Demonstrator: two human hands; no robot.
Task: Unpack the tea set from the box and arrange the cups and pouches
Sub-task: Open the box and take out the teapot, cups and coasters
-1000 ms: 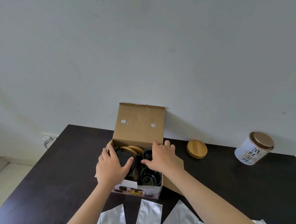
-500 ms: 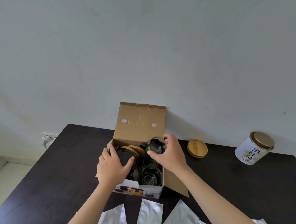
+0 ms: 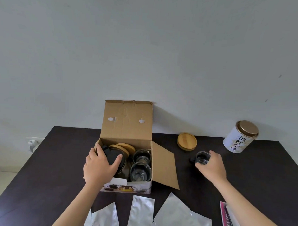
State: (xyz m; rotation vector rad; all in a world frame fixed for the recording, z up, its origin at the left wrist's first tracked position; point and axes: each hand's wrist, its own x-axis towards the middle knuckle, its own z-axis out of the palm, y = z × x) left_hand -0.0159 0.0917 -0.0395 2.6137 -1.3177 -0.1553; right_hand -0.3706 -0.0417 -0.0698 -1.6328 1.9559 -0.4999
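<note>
Left to right from my feed: white wall socket [image 3: 32, 142] at the far left past the dark wooden table [image 3: 55, 160]. Left hand [image 3: 100, 165] is inside the open brown cardboard box [image 3: 127, 122], fingers curled around a dark glass teapot with a black handle [image 3: 114, 158]. Grip looks closed on it. Round bamboo lids [image 3: 125, 146] sit behind the teapot. Two clear glass cups [image 3: 141, 170] are in the box's right compartment, one behind the other. Box lid stands upright against the wall; side flap lies flat on the table to the right. Along the near edge, silver foil pouches [image 3: 142, 212] lie flat in a row. Separate round bamboo lid [image 3: 187, 141] rests on the table right of the box. Right hand [image 3: 210, 165] grips a small clear glass cup [image 3: 202, 157] at table level, just in front of that lid; can't tell if it's touching down. White cylindrical tea tin with gold lid [image 3: 240, 136] stands far right. Pink-and-white printed packet [image 3: 229, 218] at bottom right.
</note>
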